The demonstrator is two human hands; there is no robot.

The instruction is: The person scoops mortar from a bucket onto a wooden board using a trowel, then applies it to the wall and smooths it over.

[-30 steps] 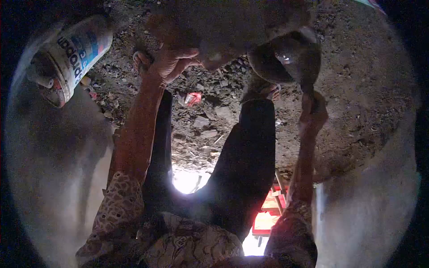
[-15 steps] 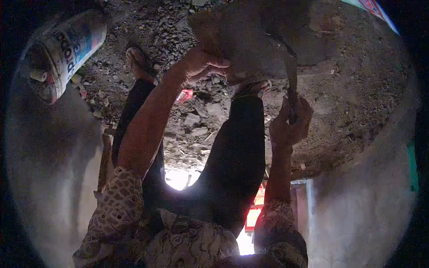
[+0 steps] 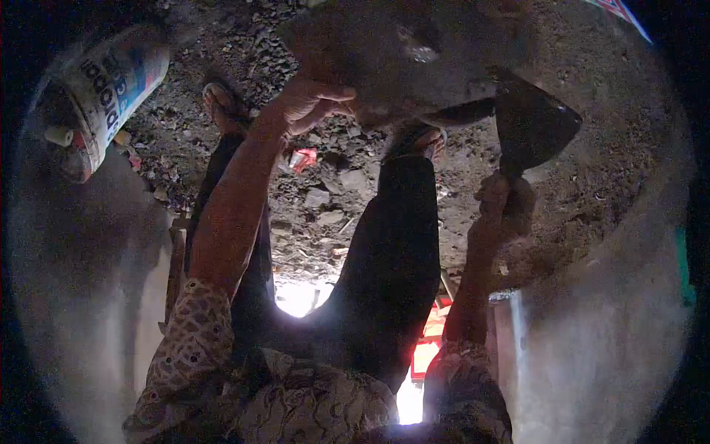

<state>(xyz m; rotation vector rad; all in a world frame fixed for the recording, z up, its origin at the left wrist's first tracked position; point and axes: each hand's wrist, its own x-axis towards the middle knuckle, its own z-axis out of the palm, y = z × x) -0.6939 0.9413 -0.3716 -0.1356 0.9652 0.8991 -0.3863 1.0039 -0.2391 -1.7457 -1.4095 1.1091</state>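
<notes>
My left hand (image 3: 314,106) grips the near edge of a dark flat board (image 3: 340,66), thumb and fingers closed on it. A damp, shiny patch of what looks like mortar (image 3: 421,50) lies on the board. In my right hand (image 3: 506,203), closed round its handle, is a trowel (image 3: 536,122). Its dark, broad blade points away from me, just right of the board, with the flat face showing. The handle is mostly hidden by my fingers. Shadow hides much of the board's far side.
A lettered plastic bucket (image 3: 111,100) lies tipped at the left. Rubble and stones (image 3: 318,197) cover the ground round my sandalled feet, with a red wrapper (image 3: 302,160) among them. Plastered walls (image 3: 614,355) rise on both sides; a red object (image 3: 427,348) shows behind me.
My right hand has moved right and slightly nearer, turning the trowel from edge-on above the board to broad face beside it. My left hand and the board have shifted slightly left.
</notes>
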